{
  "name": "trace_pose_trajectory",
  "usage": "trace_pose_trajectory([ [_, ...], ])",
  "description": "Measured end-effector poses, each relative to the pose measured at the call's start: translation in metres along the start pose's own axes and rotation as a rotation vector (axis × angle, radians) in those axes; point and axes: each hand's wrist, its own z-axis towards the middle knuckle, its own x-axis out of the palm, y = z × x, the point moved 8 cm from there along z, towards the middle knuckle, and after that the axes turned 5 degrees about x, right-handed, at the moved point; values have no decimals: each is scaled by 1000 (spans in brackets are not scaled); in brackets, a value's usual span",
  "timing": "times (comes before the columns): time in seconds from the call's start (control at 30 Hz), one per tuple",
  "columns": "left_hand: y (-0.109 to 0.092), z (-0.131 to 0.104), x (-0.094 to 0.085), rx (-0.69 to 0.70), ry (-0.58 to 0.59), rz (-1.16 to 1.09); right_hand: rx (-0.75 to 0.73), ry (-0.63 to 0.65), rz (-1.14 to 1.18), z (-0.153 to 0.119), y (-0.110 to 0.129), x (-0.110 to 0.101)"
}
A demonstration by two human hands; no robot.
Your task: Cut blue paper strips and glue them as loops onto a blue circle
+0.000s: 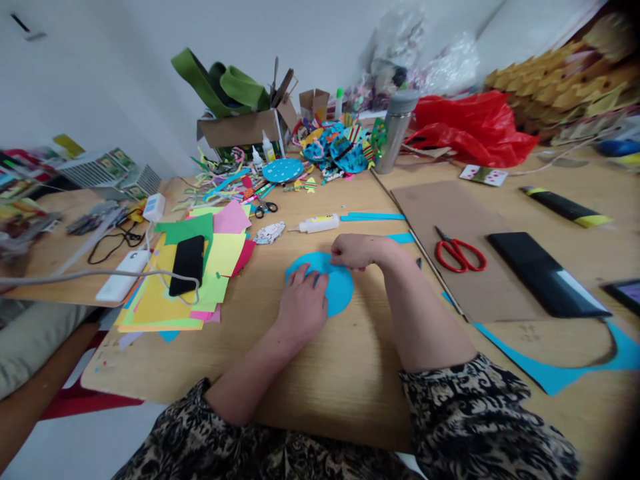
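A round blue paper disc [340,293] lies on the wooden table in front of me. My left hand [303,300] rests on its left part, fingers spread over the paper. At the disc's upper right edge is my right hand [353,252], its fingers curled together; what they hold, if anything, is too small to make out. Just beyond the hands lie a white glue bottle [319,224] and blue paper strips [373,217].
Left: coloured paper sheets [225,257] under a black phone [187,265]. Right: red-handled scissors [459,255] on brown cardboard [425,207], and a black case [545,273]. Behind: a steel flask [395,133] and craft pieces. A person's arm [45,393] shows at far left.
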Motion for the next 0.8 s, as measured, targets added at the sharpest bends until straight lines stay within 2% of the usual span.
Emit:
trace_pose_trajectory([
  [0.3,1,1,5,16,-33,23,-126,25,143,8,5,4],
  [0.53,2,1,6,8,-43,27,47,9,82,11,-5,5],
  [0.8,-1,2,2,-9,-10,23,83,6,-12,17,-5,6],
])
